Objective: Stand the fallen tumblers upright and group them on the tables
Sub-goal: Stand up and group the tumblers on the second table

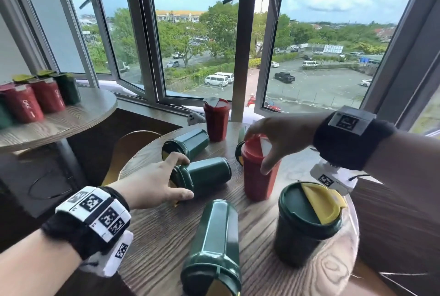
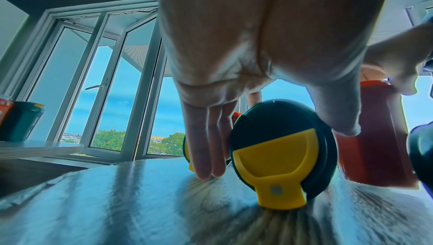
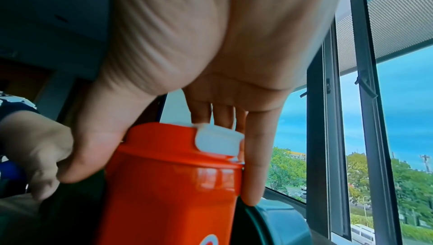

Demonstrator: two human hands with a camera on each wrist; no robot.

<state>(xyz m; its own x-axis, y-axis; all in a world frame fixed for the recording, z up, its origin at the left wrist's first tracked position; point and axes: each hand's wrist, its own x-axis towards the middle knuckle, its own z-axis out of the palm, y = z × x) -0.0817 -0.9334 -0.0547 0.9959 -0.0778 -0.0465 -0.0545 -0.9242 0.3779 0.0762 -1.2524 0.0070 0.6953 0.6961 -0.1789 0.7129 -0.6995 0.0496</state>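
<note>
Currently left hand (image 1: 154, 180) closing round fallen dark-green plastic tumbler (image 1: 204, 175), needing tipping upright; right hand (image 1: 278, 140) gripping upright red plastic tumbler (image 1: 258, 172) by lid.

Café: round wooden tables (image 1: 90, 115), branded tumblers (image 1: 26, 105)

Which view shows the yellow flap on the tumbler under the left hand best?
Left wrist: the yellow flap on the lying green tumbler faces that camera, unobstructed. In the head view the left hand hides the lid. The right wrist view shows only the red tumbler.
</note>
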